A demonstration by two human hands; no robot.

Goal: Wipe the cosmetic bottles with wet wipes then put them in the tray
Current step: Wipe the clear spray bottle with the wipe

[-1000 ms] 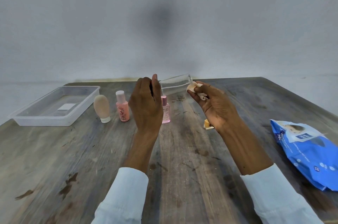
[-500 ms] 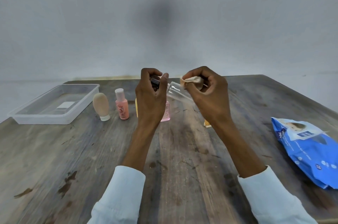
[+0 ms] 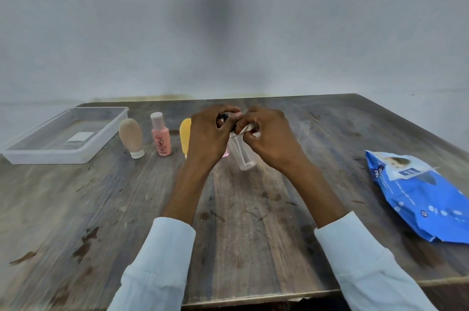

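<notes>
Clear bottle (image 3: 243,152) near upright — cap up, base down; left hand (image 3: 208,134) grips cap, right hand (image 3: 267,135) apparently pinches wipe (image 3: 247,128).

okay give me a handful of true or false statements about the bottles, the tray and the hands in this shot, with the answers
1. The tray already holds a bottle. False: no bottle is in it.
2. The left hand grips the clear bottle at its dark cap end. True.
3. The right hand pinches a wipe against that bottle. True.
4. The pink bottle lies on its side. False: it stands upright.
5. The blue wipes pack sits beside the tray. False: it lies on the table's opposite side.
</notes>
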